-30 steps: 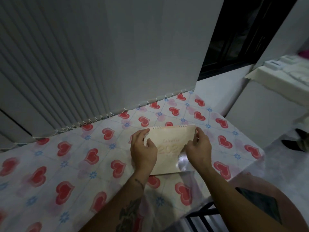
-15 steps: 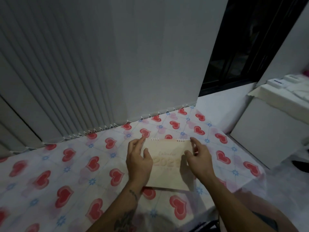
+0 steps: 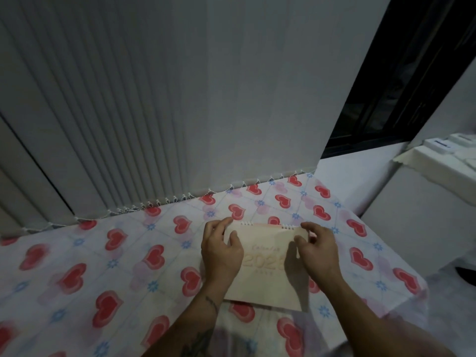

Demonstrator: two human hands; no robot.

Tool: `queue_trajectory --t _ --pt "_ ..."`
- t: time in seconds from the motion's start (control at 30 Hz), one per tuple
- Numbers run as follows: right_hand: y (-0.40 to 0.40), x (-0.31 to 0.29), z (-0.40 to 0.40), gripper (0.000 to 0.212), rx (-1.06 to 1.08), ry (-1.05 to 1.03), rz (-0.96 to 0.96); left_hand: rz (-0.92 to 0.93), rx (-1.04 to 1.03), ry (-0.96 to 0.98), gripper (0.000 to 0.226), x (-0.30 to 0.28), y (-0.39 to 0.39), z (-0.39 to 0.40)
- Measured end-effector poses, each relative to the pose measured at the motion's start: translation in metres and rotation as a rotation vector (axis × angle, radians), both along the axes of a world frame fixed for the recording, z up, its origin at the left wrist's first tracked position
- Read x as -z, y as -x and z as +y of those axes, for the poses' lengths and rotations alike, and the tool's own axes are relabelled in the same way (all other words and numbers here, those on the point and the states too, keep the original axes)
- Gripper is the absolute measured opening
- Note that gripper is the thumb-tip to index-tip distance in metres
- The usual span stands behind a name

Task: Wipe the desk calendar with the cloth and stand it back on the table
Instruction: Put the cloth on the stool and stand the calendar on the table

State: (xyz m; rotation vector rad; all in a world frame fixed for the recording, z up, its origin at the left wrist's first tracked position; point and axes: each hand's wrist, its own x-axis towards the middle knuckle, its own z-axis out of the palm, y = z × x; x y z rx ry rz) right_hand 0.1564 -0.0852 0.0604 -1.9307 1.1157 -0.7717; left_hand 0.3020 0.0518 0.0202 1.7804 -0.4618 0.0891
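Both hands are steadying a light, stiff card calendar (image 3: 268, 264) on the counter (image 3: 108, 266): left hand (image 3: 221, 253) gripping its edge, right hand (image 3: 318, 249) pinching its top corner.

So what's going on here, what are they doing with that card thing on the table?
A person is handling a cream desk calendar on a table covered with a heart-print tablecloth. The left hand is at the calendar's left end, near the spiral-bound top, thumb on the front. The right hand is at the right end with its fingers loosely curled by the top corner. The calendar looks propped up near the table's front edge. No cloth is in view.
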Motion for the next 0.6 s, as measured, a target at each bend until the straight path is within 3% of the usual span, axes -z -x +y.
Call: queue_trajectory --t 0.2,0.6 --pt "-0.01 -0.001 0.003 0.055 -0.002 -0.042 -0.002 0.011 0.027 0.076 0.024 -0.01 -0.015 -0.008" --pt "-0.067 -0.019 -0.03 0.056 -0.062 -0.029 -0.169 0.075 -0.106 0.136 0.02 -0.044 -0.068 -0.043"
